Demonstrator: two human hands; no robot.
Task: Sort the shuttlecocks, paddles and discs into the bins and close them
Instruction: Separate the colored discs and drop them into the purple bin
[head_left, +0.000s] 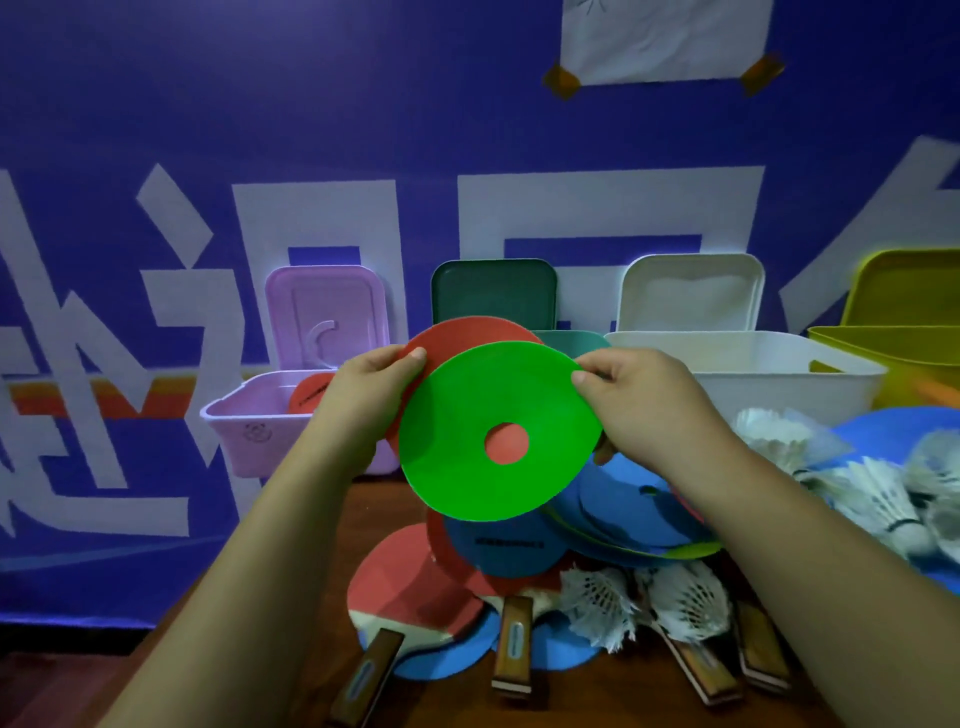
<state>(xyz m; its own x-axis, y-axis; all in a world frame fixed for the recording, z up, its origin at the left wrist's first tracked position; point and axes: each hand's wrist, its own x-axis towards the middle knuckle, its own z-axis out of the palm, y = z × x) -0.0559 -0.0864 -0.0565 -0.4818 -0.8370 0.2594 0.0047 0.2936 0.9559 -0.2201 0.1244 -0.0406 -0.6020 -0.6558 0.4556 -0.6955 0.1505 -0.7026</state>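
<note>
Two discs are up in the air, one in each hand. The left hand (363, 387) pinches the red disc (452, 338) by its edge, thumb on top and fingers closed behind it. The right hand (641, 400) pinches the green disc (467, 467) the same way, on its far rim. The green one sits in front and covers most of the red one — red shows through its middle hole. It looks like the hands are pulling the two apart, so each can go where it belongs. Four bins stand open at the back with lids leaning on the wall: the pink bin (234, 415), a green bin (582, 340), the white bin (753, 364) and a yellow bin (893, 343). The pink bin already has a red disc in it, so that may be the discs' home. Lower down, more blue discs (613, 504), paddles (410, 592) and shuttlecocks (685, 603) wait in a messy pile on the table (218, 639) — lots left to sort.
</note>
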